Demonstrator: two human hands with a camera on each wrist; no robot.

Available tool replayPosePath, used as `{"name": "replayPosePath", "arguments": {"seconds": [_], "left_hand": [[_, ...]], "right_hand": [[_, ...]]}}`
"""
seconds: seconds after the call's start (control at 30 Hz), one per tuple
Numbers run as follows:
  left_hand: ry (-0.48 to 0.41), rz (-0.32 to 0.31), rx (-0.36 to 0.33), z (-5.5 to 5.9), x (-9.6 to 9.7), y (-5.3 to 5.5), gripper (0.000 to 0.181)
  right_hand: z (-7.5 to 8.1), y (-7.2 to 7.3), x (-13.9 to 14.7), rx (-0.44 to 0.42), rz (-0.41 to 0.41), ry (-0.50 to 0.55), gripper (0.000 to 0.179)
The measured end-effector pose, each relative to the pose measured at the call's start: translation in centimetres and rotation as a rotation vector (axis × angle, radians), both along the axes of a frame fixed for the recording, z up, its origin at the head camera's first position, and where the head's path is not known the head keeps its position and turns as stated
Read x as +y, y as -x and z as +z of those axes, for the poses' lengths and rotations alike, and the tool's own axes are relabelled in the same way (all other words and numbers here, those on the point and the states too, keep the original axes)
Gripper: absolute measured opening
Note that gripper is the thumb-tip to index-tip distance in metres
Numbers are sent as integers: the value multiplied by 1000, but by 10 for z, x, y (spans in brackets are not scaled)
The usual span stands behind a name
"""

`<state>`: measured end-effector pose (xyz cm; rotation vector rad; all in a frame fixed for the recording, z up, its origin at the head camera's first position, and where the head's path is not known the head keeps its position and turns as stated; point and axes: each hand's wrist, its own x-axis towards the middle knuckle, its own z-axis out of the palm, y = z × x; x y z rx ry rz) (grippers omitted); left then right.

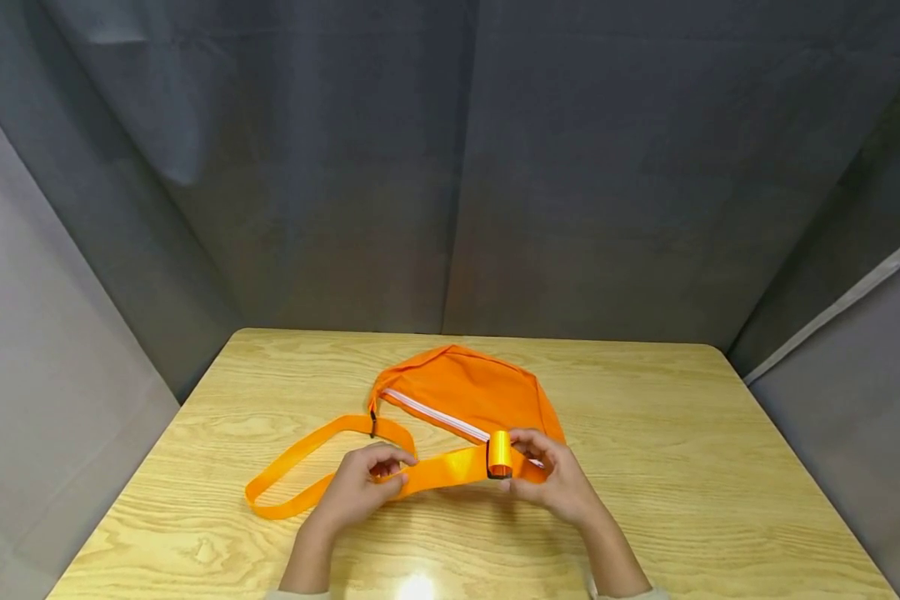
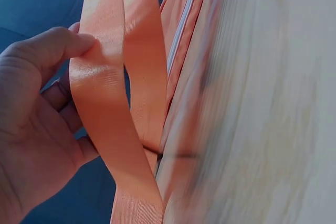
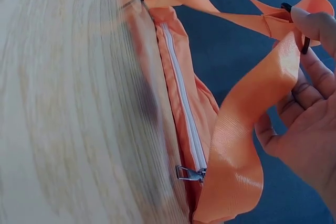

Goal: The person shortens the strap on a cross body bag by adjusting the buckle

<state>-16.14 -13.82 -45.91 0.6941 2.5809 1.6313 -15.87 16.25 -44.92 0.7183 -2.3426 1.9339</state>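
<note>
An orange bag [image 1: 468,387] with a white zipper [image 1: 431,412] lies on the table, its orange strap [image 1: 446,469] pulled toward the front. My left hand [image 1: 356,487] pinches the strap between thumb and fingers, left of the bag's middle. At the bag's front right, my right hand [image 1: 558,482] holds the strap beside a black slider buckle [image 3: 306,44], where the webbing bulges into a small loop [image 1: 500,450]. A stretch of strap spans between both hands. In the right wrist view, a metal zipper pull [image 3: 190,173] hangs near the strap's lower bend.
The strap continues left of my left hand in a wide loop [image 1: 266,492] on the wooden table [image 1: 690,467]. A second black buckle [image 1: 372,423] sits near the bag's left corner. Dark grey curtains [image 1: 450,167] stand behind the table and at its sides.
</note>
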Motion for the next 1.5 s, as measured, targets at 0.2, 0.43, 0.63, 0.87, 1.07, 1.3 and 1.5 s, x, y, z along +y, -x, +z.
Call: {"name": "replayPosePath", "arguments": {"seconds": [0.2,0.43,0.63,0.87,1.07,1.3,1.5], "left_hand": [[-9,8,-43,18,-4,-7,21],[-36,-74,-143,-3,8,8,25],[-44,-106,-116,1,29,13,28],[-30,-126,-84,14,57,14,22],[-19,-89,-69,18,63,12,20],[-35,-90,-70,14,49,12,18],[1,-72,-87,10,34,13,20]], "right_hand": [[0,-1,0,11,58,41,50],[0,-1,-2,13,82,82,47],[3,0,-4,-2,96,104,49],[4,-2,-6,21,122,117,47],[4,-1,-7,2,113,119,47],[2,-1,-3,-4,92,99,48],[0,-1,2,5,77,113,49]]}}
